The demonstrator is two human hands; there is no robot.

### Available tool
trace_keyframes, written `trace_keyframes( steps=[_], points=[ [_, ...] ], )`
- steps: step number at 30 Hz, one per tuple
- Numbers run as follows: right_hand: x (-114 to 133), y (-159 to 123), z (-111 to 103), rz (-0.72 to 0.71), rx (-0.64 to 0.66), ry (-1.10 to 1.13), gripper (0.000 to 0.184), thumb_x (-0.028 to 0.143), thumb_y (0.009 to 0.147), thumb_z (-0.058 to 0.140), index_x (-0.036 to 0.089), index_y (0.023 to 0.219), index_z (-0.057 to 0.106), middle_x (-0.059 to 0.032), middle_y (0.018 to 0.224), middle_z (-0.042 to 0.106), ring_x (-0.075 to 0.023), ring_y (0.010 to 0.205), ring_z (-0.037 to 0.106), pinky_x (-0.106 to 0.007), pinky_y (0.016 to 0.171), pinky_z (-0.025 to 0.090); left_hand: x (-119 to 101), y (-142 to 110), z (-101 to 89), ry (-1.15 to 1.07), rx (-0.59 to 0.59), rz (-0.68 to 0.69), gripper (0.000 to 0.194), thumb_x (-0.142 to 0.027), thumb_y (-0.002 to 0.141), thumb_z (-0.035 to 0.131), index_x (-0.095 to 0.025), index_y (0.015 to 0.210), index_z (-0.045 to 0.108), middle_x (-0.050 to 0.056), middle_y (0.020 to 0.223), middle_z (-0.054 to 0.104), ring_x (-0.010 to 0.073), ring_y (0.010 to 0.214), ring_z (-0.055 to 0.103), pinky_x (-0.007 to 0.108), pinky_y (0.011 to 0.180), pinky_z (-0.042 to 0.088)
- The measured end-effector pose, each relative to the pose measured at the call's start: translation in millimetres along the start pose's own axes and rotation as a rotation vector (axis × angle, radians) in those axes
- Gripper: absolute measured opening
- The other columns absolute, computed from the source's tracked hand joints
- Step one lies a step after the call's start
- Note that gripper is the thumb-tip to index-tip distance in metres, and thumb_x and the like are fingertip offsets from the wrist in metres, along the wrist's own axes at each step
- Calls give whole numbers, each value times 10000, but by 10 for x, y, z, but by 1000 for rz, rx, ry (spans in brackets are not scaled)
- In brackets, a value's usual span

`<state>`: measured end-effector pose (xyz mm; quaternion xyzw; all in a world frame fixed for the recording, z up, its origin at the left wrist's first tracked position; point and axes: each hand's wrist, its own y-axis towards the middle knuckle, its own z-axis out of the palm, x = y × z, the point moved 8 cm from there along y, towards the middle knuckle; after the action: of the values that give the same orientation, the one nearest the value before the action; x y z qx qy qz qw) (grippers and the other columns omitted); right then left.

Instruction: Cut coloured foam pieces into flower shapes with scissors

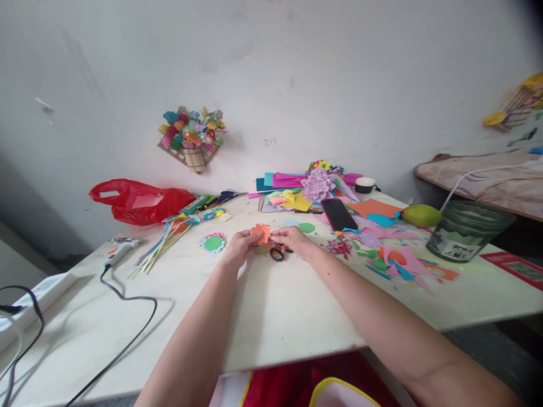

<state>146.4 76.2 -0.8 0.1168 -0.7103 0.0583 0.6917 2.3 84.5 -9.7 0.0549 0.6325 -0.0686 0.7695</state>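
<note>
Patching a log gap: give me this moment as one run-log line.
left hand: holds orange scalloped cutout | right hand: at its edge, by black-handled scissors, grip unclear | nearby: green-centred layered flower

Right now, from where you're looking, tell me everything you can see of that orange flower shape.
The orange flower shape is a flat, thin cutout with a scalloped edge, apparently foam or stiff paper. It seems whole, with no tear visible, though fingers hide part of it. The left hand grips its lower left, holding it face up to the camera above the white table. The right hand is close at its right edge; whether it touches is unclear.
</note>
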Motion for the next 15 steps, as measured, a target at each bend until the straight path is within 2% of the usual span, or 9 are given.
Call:
trace_keyframes(
  steps=[4,15],
  points=[
    [27,-24,23,-15,43,22,145,168,714,646,117,829,717,-39,696,681,-101,584,589,-150,386,379,19,9,-4,-3,10,-9,298,-308,549,805,-104,730,683,61,693,692,129,606,629,218,579,489],
    [-3,-15,29,10,40,32,152,124,725,617,114,847,707,-42,707,683,-108,583,613,-142,343,383,-2,-19,32,-20,20,-12,279,-300,558,801,-108,720,679,64,682,695,137,589,636,226,580,502]
  ],
)
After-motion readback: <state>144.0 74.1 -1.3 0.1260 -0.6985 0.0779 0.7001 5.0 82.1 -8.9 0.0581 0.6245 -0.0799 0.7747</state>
